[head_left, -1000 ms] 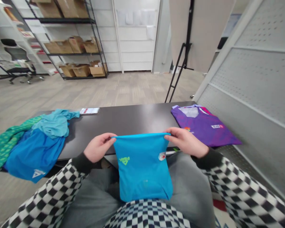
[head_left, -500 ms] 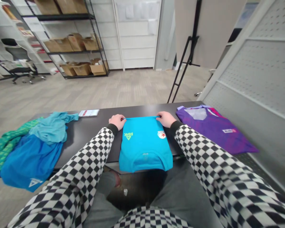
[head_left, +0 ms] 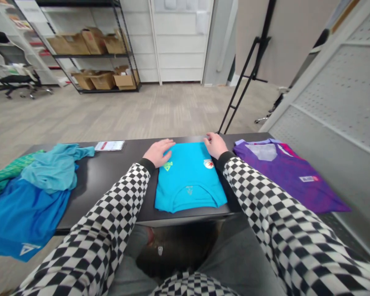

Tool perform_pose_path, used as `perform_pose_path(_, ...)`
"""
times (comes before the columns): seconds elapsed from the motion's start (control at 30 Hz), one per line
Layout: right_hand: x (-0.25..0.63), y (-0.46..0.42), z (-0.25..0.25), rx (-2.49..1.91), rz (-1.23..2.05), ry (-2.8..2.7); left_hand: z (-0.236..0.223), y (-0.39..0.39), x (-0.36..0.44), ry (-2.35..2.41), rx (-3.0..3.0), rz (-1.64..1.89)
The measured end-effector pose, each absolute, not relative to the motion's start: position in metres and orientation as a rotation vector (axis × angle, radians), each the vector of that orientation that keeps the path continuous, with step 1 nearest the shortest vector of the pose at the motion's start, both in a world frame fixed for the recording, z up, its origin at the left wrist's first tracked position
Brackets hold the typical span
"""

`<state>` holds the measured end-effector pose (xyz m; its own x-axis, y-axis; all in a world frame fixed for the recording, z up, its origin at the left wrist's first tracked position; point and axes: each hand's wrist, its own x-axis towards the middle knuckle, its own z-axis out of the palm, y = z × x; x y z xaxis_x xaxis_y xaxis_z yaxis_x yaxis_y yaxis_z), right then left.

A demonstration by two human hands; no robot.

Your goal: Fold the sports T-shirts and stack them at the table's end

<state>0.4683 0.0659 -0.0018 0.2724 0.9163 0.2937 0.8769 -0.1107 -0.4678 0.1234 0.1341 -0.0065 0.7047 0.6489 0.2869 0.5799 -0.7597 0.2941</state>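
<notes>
Folded cyan T-shirt [head_left: 189, 181] lying flat on the black table [head_left: 117, 189], open left hand [head_left: 158, 153] resting on its top edge, open right hand [head_left: 215, 145] pressing beside it, neither gripping, purple jersey [head_left: 288, 174] further right on the table

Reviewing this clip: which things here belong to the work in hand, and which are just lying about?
In use: the cyan T-shirt lying flat on the black table, with the left hand and right hand on it.

Lying about: the purple jersey, blue garment, teal shirt, green garment, white card.
</notes>
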Motion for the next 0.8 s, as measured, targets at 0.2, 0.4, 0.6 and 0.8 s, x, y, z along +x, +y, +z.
perform_pose_path(0.2, 0.455, -0.042, 0.019, -1.596, 0.072, -1.670, -0.005, 0.101, 0.105, 1.180, 2.672, 0.095)
perform_pose_path(0.4, 0.440, -0.175, 0.005, -1.621, 0.231, -1.492, 0.023, 0.012, 0.050, 1.694, 2.647, -0.082)
perform_pose_path(0.6, 0.375, -0.207, 0.004, -1.515, 0.234, -1.726, 0.047, -0.061, 0.004, 1.550, 2.641, 0.101)
perform_pose_path(0.8, 0.306, -0.182, 0.014, -1.629, 0.081, -2.198, 0.000, -0.039, -0.012, 1.293, 2.728, 0.427)
